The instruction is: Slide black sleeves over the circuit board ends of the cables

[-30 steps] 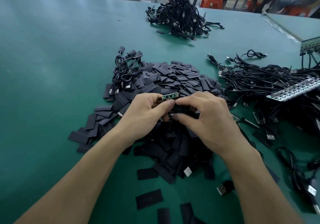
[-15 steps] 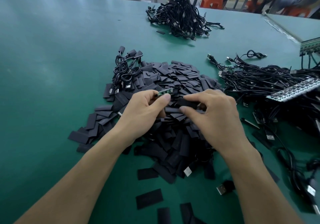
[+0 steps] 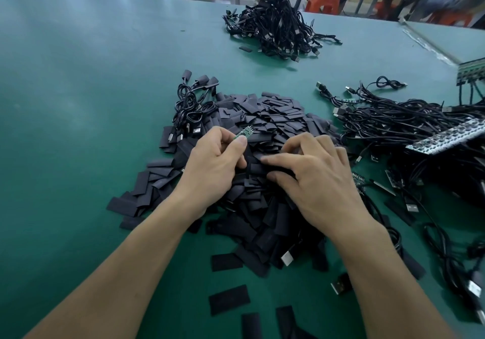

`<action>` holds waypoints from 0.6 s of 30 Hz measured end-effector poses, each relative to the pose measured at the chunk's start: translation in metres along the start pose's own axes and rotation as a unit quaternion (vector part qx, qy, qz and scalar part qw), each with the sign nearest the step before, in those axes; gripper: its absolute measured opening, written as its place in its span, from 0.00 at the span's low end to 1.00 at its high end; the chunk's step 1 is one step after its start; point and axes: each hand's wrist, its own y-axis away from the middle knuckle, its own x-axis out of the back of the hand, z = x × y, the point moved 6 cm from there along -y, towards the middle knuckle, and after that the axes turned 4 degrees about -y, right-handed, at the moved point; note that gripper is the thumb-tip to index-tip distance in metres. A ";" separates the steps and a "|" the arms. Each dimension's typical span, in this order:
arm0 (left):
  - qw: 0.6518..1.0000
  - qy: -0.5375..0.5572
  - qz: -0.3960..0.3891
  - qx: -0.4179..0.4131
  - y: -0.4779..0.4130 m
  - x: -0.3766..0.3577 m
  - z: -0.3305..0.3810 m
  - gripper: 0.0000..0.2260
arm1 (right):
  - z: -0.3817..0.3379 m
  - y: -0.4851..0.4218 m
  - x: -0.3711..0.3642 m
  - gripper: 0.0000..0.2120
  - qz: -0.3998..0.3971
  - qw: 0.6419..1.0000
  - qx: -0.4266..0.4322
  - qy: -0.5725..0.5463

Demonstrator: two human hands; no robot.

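My left hand [image 3: 212, 167] pinches a small green circuit board [image 3: 245, 132] between thumb and fingers, its free end pointing up and right. My right hand [image 3: 313, 178] lies low on the heap of flat black sleeves [image 3: 265, 126], fingers curled down into the pile beside the left hand. Whether it holds a sleeve I cannot tell, since the fingertips are buried among the black pieces. The cable from the board is hidden under my left hand.
A bundle of sleeved cables [image 3: 193, 108] lies at the heap's far left. A tangle of bare cables [image 3: 393, 121] with circuit board strips [image 3: 446, 139] fills the right. Another cable pile [image 3: 278, 26] sits far across the green table [image 3: 78, 102]. Loose sleeves [image 3: 228, 299] lie near me.
My right hand has dropped from beside the board down onto the sleeve heap. My left hand has tilted the board's free end up and moved it slightly left.
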 end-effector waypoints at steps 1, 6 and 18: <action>1.000 0.000 -0.002 0.001 0.000 -0.001 0.000 0.08 | -0.001 0.000 -0.002 0.12 -0.008 1.000 -0.004 0.006; 1.000 -0.001 -0.006 0.004 0.001 -0.001 -0.001 0.09 | -0.002 0.001 -0.005 0.08 0.007 1.000 -0.027 -0.003; 0.997 -0.050 -0.056 -0.032 0.009 -0.012 0.011 0.11 | -0.005 -0.001 0.006 0.08 0.057 0.992 0.009 -0.108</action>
